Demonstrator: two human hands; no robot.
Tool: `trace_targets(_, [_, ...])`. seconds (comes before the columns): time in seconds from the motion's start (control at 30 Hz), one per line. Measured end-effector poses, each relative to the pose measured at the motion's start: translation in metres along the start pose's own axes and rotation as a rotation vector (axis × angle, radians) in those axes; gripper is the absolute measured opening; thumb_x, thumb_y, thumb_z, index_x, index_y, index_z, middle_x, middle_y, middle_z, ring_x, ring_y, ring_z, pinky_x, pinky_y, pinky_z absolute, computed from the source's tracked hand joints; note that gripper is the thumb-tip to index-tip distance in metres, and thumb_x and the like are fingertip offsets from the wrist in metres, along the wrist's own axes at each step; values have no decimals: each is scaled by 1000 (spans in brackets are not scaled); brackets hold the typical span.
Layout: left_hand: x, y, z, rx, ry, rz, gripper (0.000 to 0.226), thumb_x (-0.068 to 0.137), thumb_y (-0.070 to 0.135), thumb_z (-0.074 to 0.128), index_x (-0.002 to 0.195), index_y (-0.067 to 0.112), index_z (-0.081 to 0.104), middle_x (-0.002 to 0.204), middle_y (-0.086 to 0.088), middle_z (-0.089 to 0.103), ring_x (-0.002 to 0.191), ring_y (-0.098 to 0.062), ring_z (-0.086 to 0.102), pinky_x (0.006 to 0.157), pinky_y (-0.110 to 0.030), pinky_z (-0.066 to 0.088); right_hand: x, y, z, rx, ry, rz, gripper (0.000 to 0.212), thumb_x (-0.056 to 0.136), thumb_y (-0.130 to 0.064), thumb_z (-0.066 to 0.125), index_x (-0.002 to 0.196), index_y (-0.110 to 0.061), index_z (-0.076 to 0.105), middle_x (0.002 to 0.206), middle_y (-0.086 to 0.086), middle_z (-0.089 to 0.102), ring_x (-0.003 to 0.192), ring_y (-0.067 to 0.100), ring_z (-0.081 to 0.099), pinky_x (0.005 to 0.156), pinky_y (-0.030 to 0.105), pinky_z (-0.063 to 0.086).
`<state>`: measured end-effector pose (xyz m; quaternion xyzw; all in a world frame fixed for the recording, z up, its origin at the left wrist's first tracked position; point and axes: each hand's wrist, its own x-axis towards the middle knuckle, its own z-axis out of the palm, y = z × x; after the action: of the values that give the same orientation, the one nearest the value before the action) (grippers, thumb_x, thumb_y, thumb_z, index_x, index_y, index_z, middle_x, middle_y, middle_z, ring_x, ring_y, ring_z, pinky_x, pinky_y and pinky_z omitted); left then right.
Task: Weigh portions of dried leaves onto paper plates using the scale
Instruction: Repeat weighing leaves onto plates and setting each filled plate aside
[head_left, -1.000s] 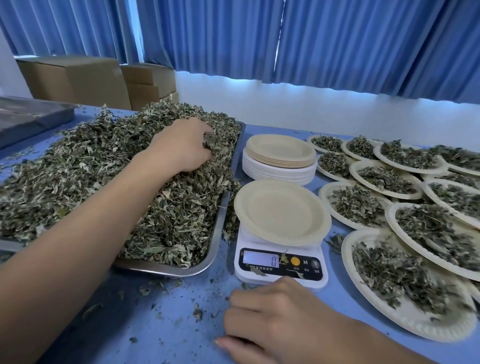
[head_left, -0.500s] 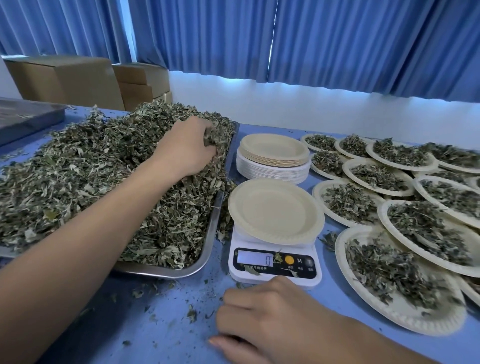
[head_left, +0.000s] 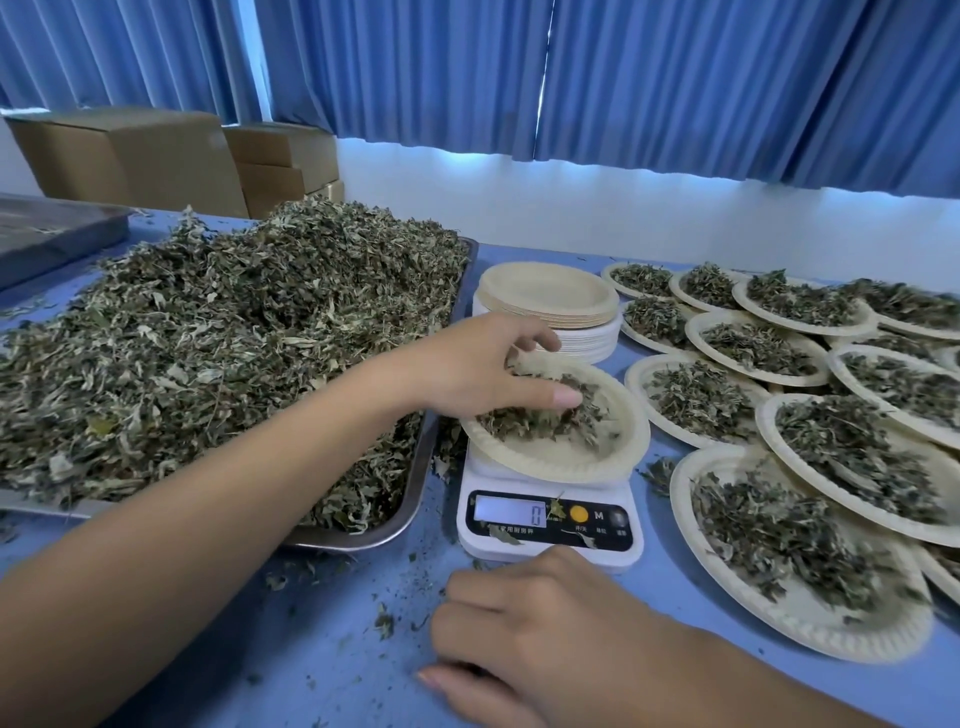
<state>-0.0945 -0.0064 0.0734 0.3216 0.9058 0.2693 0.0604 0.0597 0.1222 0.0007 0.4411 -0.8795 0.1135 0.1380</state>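
Leaves (head_left: 540, 418) are gripped in curled fingers of the left hand (head_left: 483, 364), low over the plate (head_left: 587, 462) on the scale (head_left: 550, 540), probably against spills. The scale is set at 3 o'clock of the tray (head_left: 410, 483), shortening the carry. The right hand (head_left: 545, 634), loosely curled and empty, is rested at the scale's 6 o'clock, clear of the display.

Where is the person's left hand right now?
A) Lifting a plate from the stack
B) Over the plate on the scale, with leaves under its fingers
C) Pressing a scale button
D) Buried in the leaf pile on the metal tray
B: the left hand is curled over a clump of dried leaves on the paper plate that sits on the scale.
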Motion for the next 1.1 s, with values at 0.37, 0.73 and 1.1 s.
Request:
trace_targets(0.37, [-3,-48,-62,315,76,-264,31,100,38,57,124,20,65,112,7,59,99,-16,59,91,-33,47,-1,0,-1,-6,-22,-5,30,105,-40,52,79,-24,55,74,-8,39,59,14,30,49,33,36])
trace_targets(0.73, [-1,-61,-56,398,-42,-370,19,80,17,84,90,23,68,82,8,61,78,-16,59,73,-27,42,0,0,-1,8,-30,-4,30,105,-40,52,81,-23,57,75,-6,44,59,14,33,49,37,40])
trace_targets(1.1, [1,-60,-50,387,-71,-365,25,84,28,81,106,20,71,109,5,55,103,-21,55,95,-34,46,-1,2,2,21,-26,-35,29,105,-39,53,81,-23,56,75,-7,42,59,15,32,48,36,39])
